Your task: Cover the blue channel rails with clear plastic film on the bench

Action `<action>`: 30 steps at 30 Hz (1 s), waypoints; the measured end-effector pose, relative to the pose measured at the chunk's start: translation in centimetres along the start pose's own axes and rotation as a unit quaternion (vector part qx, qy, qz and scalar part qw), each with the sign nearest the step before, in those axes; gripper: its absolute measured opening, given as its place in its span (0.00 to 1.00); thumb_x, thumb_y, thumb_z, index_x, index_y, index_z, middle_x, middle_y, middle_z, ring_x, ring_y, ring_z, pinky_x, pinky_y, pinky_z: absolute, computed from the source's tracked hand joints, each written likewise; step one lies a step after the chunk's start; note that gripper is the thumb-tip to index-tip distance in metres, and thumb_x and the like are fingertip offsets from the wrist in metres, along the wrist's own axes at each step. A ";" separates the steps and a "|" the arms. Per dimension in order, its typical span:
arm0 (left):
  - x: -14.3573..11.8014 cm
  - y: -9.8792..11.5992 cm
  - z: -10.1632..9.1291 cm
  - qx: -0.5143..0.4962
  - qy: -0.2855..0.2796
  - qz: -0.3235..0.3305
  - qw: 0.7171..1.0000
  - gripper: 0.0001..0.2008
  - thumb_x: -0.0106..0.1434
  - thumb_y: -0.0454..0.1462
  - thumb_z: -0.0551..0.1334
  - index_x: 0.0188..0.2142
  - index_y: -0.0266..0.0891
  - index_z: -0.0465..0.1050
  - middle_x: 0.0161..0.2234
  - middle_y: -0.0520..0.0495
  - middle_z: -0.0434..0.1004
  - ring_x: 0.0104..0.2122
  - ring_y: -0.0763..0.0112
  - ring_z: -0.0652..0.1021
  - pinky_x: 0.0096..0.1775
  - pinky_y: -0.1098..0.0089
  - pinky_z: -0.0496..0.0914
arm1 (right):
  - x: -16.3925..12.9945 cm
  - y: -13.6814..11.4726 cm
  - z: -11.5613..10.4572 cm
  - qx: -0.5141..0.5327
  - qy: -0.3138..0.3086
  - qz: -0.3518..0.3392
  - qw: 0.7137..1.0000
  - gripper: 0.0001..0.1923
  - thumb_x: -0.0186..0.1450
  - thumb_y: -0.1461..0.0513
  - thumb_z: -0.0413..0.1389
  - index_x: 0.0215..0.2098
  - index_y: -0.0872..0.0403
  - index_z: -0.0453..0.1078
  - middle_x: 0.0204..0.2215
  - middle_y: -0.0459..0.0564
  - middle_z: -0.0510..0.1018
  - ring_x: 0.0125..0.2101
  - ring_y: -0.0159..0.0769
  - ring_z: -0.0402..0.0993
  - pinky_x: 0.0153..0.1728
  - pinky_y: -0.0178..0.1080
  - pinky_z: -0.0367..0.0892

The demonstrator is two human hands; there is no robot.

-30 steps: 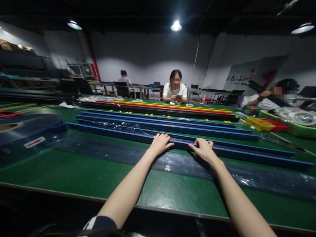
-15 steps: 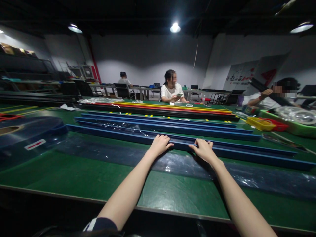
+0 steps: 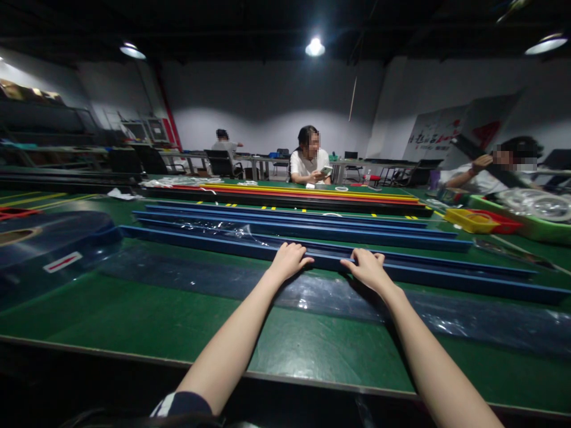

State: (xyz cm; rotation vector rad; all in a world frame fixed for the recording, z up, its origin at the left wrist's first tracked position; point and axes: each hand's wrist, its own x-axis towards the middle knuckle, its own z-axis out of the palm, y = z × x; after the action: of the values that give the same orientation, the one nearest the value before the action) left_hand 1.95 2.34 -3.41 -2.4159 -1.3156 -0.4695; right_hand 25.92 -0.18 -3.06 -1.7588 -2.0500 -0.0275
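1. Your left hand (image 3: 289, 260) rests palm down on the nearest blue rail (image 3: 446, 278), its fingers (image 3: 298, 250) held loosely together and curled over the rail's far edge, thumb pointing right.
2. Your right hand (image 3: 368, 268) rests on the same rail just beside the left, apart from it, fingers pressed together over the far edge and thumb pointing left. Neither hand is closed around the rail.
3. The nearest blue rail lies flat across the green surface (image 3: 134, 315) from left to right, near you, with clear plastic film (image 3: 468, 324) spread on the surface between the rail and the front edge.
4. Further blue rails (image 3: 312, 230) lie parallel behind it, some with crumpled film on them.
5. Behind these lie black, red and yellow rails (image 3: 312, 195), also parallel.
6. A large dark-blue film roll (image 3: 49, 238) with a white and red label sits at the left.
7. Yellow and red trays (image 3: 479, 221) stand at the far right, beside a green tray (image 3: 535, 229) holding coils of clear material.
8. One person (image 3: 310, 160) sits across the surface holding a phone; a second person (image 3: 491, 172) is at the right; a third sits at desks further back.
9. The room has a dark ceiling with round lamps (image 3: 314, 47), pale walls and shelving on the left.
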 end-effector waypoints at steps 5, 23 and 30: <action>0.0 0.0 0.0 0.000 0.002 0.001 1.000 0.20 0.63 0.50 0.50 0.32 0.37 0.69 0.34 0.47 0.75 0.37 0.66 0.73 0.38 0.67 0.59 | 0.0 0.0 -0.1 0.001 -0.006 0.001 1.000 0.18 0.60 0.47 0.45 0.27 0.53 0.61 0.30 0.50 0.73 0.36 0.41 0.66 0.37 0.43 0.49; 0.0 0.0 -0.2 -0.015 -0.008 -0.007 1.000 0.19 0.63 0.50 0.50 0.33 0.38 0.69 0.35 0.45 0.74 0.38 0.65 0.73 0.38 0.67 0.59 | -0.1 0.0 -0.1 0.004 -0.003 -0.005 1.000 0.19 0.60 0.47 0.44 0.27 0.53 0.61 0.30 0.50 0.73 0.35 0.41 0.66 0.37 0.44 0.49; 0.0 0.1 -0.1 -0.009 -0.009 -0.005 1.000 0.19 0.63 0.50 0.50 0.33 0.37 0.68 0.35 0.46 0.74 0.38 0.65 0.72 0.38 0.67 0.59 | 0.0 0.0 -0.1 -0.004 -0.006 -0.001 1.000 0.19 0.60 0.47 0.44 0.27 0.53 0.61 0.30 0.49 0.72 0.36 0.41 0.66 0.38 0.44 0.50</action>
State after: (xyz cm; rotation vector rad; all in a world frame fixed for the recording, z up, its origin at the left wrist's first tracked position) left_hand 2.00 2.23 -3.33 -2.4363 -1.3363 -0.4646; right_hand 25.90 -0.25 -3.00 -1.7661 -2.0633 -0.0259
